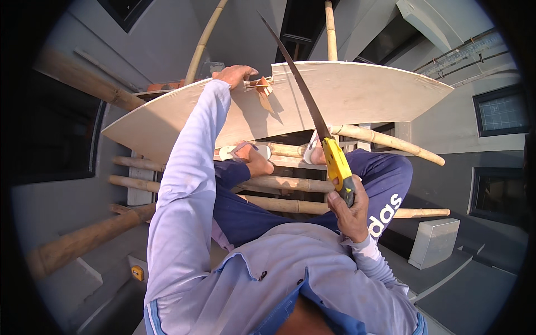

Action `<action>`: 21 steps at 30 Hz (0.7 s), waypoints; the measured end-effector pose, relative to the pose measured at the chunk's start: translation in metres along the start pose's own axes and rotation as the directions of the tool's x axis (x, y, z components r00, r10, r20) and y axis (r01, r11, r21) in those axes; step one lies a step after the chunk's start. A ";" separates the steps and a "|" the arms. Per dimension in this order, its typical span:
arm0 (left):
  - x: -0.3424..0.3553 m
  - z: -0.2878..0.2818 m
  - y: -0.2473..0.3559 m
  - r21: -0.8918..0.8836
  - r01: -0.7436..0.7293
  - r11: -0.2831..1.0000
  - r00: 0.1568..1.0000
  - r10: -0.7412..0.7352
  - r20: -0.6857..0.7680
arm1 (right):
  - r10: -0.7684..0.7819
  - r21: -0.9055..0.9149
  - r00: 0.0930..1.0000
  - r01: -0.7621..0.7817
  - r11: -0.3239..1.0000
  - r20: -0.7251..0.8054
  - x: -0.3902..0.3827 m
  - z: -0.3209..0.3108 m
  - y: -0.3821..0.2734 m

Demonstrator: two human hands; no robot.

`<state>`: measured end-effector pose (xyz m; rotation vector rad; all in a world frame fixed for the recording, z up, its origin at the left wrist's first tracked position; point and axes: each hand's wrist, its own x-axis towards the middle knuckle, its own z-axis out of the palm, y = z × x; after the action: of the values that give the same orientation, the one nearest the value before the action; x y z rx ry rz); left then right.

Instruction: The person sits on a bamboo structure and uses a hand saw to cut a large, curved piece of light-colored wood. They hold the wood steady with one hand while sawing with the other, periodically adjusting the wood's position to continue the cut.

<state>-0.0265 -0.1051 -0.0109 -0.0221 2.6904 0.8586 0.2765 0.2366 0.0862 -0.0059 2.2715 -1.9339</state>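
My right hand is wrapped around the yellow and black handle of a handsaw. Its long dark blade points up and away, crossing in front of a pale plywood sheet. My left hand is curled over the sheet's far edge, left of a notch; some fingertips are hidden. Beside those fingers, a splintered strip of wood sticks out at the notch, casting a shadow on the board. The saw blade appears raised off the sheet.
Bamboo poles form a scaffold under me, and an upright pole stands beyond the board. My sandalled feet rest near the sheet's close edge. A yellow tape measure lies lower left. Grey walls with dark windows surround the scaffold.
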 end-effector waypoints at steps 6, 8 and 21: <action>-0.015 0.011 0.063 0.408 0.273 0.871 0.958 -0.285 -0.031 | -0.011 -0.157 0.998 0.021 0.987 0.064 0.023 0.000 0.023; -0.017 0.017 0.057 0.446 0.228 0.866 0.974 -0.199 -0.110 | -0.013 -0.144 0.997 0.024 0.989 0.076 0.029 0.004 0.021; -0.022 0.027 0.038 0.615 0.046 0.787 0.984 0.070 -0.165 | 0.080 -0.067 0.991 -0.073 0.995 0.111 0.034 0.041 0.045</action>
<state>-0.0018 -0.0601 -0.0035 0.0703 3.0098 -0.0716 0.2522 0.2003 0.0319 -0.0343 2.2241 -1.7771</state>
